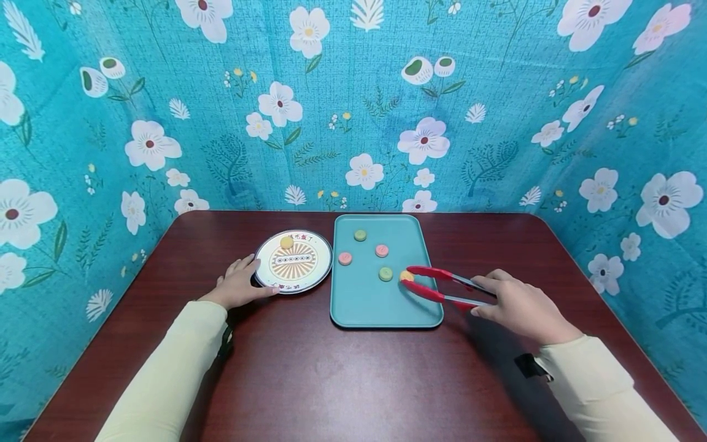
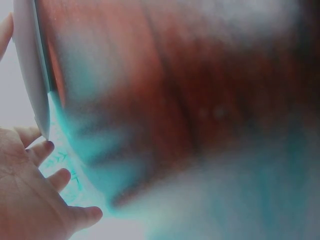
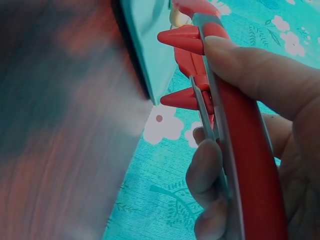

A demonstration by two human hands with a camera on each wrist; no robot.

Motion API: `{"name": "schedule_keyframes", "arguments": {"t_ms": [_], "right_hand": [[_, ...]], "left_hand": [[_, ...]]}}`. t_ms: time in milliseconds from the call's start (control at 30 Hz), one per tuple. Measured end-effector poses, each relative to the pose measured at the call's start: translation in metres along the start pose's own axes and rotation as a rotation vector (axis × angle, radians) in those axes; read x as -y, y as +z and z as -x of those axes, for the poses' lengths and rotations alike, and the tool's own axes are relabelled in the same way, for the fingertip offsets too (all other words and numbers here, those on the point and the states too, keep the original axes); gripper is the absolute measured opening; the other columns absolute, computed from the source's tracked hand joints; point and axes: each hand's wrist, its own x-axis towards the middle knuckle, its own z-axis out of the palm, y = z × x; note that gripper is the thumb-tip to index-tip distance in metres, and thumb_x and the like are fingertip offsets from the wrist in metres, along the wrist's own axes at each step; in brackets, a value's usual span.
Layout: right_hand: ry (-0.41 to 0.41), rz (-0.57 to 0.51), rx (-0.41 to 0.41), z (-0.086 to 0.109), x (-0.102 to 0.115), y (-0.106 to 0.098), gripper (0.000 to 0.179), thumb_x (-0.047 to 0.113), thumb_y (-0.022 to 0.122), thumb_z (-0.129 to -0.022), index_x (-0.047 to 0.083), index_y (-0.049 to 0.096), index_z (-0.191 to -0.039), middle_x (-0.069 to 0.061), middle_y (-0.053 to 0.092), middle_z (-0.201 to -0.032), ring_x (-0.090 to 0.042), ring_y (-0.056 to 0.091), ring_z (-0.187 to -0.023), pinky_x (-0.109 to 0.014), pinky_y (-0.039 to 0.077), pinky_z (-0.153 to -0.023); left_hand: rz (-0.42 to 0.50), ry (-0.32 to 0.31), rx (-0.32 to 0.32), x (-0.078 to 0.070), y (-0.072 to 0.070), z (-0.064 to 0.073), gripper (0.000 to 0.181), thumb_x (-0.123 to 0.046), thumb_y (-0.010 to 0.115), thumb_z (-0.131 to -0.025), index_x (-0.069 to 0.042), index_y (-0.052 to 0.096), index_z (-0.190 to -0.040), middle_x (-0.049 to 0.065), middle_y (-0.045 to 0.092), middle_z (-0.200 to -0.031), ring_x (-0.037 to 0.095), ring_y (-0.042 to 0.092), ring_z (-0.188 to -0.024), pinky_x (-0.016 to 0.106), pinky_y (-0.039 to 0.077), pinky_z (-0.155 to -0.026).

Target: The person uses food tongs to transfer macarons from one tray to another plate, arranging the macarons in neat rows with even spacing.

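Observation:
My right hand (image 1: pixel 521 306) grips a pair of red-tipped tongs (image 1: pixel 424 291), thumb on one arm and fingers curled round the other. Their tips are spread about a yellow macaron (image 1: pixel 406 276) on the right of a teal tray (image 1: pixel 359 307). In the right wrist view the macaron (image 3: pixel 176 17) shows partly behind the tongs (image 3: pixel 245 135). My left hand (image 1: pixel 239 285) rests at the left rim of a white patterned plate (image 1: pixel 317 270), fingers spread and thumb at the near rim. Another yellow macaron (image 1: pixel 286 242) lies on the plate.
On the tray lie two green macarons, one far (image 1: pixel 360 235) and one near (image 1: pixel 385 274), and two pink macarons, left (image 1: pixel 345 258) and right (image 1: pixel 382 250). A dark red table (image 1: pixel 342 380) carries everything, with a flowered blue cloth (image 1: pixel 331 153) behind and at the sides.

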Motion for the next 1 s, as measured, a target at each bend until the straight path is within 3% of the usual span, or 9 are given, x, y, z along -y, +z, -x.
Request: {"name": "schedule_keyframes", "arguments": {"t_ms": [1000], "right_hand": [[-0.057, -0.005, -0.038, -0.033, 0.013, -0.008, 0.071, 0.037, 0.085, -0.071, 0.005, 0.06, -0.13, -0.014, 0.059, -0.109, -0.026, 0.059, -0.088, -0.041, 0.053, -0.06]], "left_hand": [[0.023, 0.011, -0.001, 0.001, 0.001, 0.001, 0.112, -0.068, 0.065, -0.076, 0.0, 0.02, -0.152, 0.025, 0.012, -0.157, 0.049, 0.004, -0.141, 0.075, 0.011, -0.104]]}}
